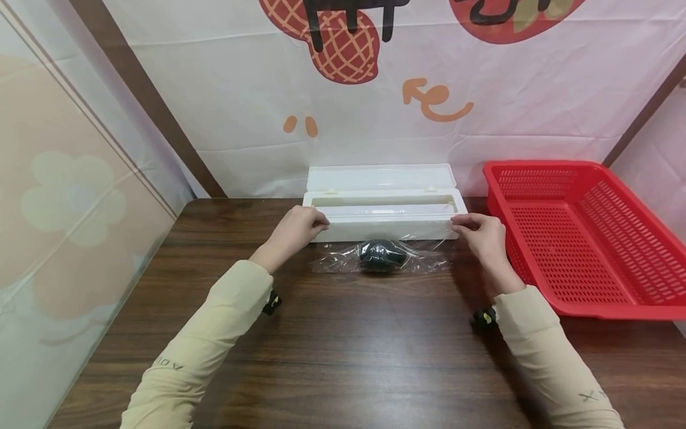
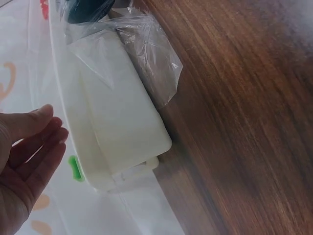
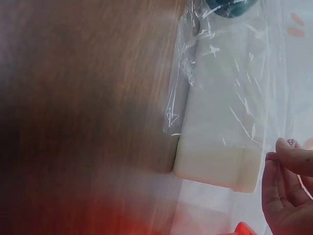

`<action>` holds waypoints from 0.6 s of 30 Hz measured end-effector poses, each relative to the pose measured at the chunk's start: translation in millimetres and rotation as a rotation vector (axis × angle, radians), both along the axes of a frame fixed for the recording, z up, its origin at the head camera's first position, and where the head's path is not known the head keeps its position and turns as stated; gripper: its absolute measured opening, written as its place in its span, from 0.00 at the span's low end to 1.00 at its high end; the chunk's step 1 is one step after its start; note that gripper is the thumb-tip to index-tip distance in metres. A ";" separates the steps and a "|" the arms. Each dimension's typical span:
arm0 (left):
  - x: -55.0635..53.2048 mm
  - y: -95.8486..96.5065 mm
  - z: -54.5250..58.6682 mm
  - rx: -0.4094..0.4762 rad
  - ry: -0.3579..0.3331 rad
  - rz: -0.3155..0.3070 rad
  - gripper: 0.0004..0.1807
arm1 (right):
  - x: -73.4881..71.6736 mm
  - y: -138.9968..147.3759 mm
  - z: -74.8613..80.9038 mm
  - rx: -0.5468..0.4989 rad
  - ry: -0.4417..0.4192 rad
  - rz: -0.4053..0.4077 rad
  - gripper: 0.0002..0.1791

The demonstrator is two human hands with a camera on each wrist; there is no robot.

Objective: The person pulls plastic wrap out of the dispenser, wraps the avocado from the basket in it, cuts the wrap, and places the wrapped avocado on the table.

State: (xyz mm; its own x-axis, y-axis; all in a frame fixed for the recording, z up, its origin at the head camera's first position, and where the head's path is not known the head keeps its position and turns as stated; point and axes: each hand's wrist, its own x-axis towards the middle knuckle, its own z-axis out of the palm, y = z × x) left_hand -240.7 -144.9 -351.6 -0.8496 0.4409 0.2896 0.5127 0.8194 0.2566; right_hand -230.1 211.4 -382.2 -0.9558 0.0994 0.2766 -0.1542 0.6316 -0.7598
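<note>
A long white box stands at the table's back with its lid raised and a pale roll inside. Clear plastic film drapes down its front onto the table, around a dark, rounded, glossy object. By the box's left end is my left hand, thumb and fingers apart with nothing seen between them in the left wrist view. My right hand is at the right end, thumb and index tips close together near the film's edge; whether they pinch film is unclear.
A red plastic basket stands to the right, close beside my right forearm. Behind the box hangs a printed white cloth. Dark wood tabletop lies in front, and another cloth panel borders it at left.
</note>
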 end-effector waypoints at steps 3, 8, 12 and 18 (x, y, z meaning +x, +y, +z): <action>3.3 -0.9 -0.3 0.008 -0.002 -0.002 0.05 | 3.8 -0.6 1.3 0.009 -0.007 0.010 0.12; 9.3 -1.3 0.0 0.005 0.000 -0.021 0.05 | 9.4 -0.6 2.4 0.045 0.026 0.005 0.09; 15.2 -1.9 0.4 0.001 0.001 -0.031 0.06 | 14.0 0.1 2.2 0.069 0.040 0.017 0.08; 22.4 -5.2 -1.9 0.000 0.009 -0.041 0.07 | 21.1 0.9 1.9 0.104 0.016 0.036 0.08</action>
